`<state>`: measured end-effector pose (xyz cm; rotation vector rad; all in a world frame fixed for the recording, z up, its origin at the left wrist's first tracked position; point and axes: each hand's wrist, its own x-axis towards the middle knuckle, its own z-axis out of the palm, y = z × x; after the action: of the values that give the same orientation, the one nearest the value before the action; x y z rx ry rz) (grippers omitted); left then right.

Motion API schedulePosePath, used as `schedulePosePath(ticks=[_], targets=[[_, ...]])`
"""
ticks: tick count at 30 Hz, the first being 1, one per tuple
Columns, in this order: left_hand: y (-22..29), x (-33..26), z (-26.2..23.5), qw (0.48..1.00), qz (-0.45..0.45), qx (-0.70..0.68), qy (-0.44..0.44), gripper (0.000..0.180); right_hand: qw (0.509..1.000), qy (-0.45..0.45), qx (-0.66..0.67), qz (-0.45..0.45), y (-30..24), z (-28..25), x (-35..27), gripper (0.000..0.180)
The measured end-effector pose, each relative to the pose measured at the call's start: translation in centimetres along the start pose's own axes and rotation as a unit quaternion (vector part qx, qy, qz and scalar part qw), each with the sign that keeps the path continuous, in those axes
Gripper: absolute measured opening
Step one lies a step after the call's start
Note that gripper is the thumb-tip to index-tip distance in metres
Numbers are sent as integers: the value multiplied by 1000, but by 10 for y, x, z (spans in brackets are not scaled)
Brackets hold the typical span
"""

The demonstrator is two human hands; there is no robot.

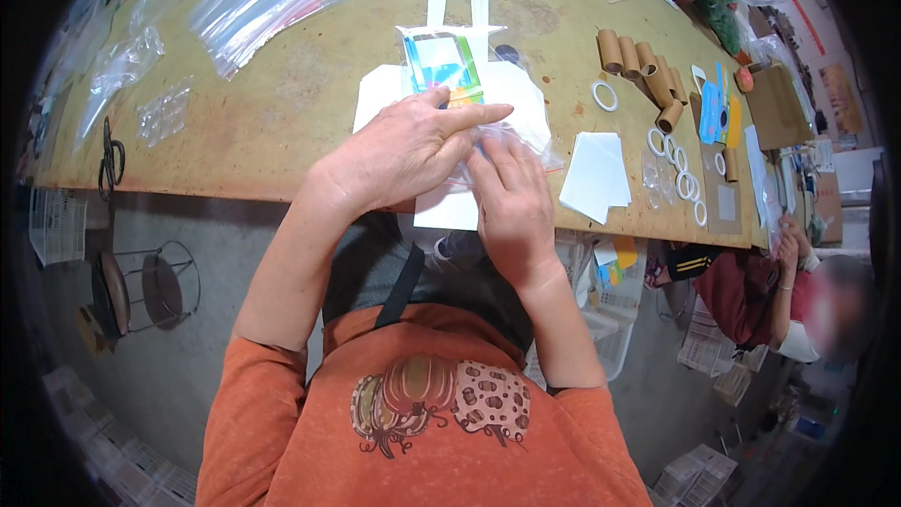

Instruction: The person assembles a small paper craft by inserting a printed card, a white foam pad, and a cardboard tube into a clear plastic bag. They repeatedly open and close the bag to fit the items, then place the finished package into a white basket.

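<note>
A clear plastic bag (515,84) with colourful printed cards (439,61) inside lies in front of me. White cut paper sheets (378,99) are spread under it, one of them with a handle-shaped frame at its far end. My left hand (404,145) is closed on the near part of the bag, its index finger stretched to the right across the plastic and its other fingers partly hidden. Close beside it, my right hand (511,192) has its fingers bent together on the bag's near edge, with its thumb hidden. A white sheet (446,209) pokes out toward me below the hands.
Left on the table are flat plastic bags (267,9), a clear blister sheet (165,113) and black scissors (111,160). To the right lie white cards (596,176), cardboard tubes (648,66) and white rings (688,186). Another person (751,296) works at the far right; a stool (161,291) stands left.
</note>
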<state>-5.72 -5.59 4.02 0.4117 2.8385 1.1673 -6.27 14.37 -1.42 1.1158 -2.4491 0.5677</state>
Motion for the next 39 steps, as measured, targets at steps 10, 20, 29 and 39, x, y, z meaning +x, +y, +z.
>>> schedulePosePath(ticks=[10, 20, 29, 39], targets=[[-4, -7, 12, 995, 54, 77, 17, 41, 991, -48, -104, 72, 6, 17, 25, 32], [-10, -10, 19, 996, 58, 61, 42, 42, 978, -110, -157, 83, 2, 13, 21, 41], [-11, -13, 18, 990, 93, 38, 99, 41, 937, -260, -207, 105, -7, 11, 55, 58], [-15, -17, 15, 991, 88, 27, 94, 40, 935, -255, -245, 27, 3, 14, 49, 64]])
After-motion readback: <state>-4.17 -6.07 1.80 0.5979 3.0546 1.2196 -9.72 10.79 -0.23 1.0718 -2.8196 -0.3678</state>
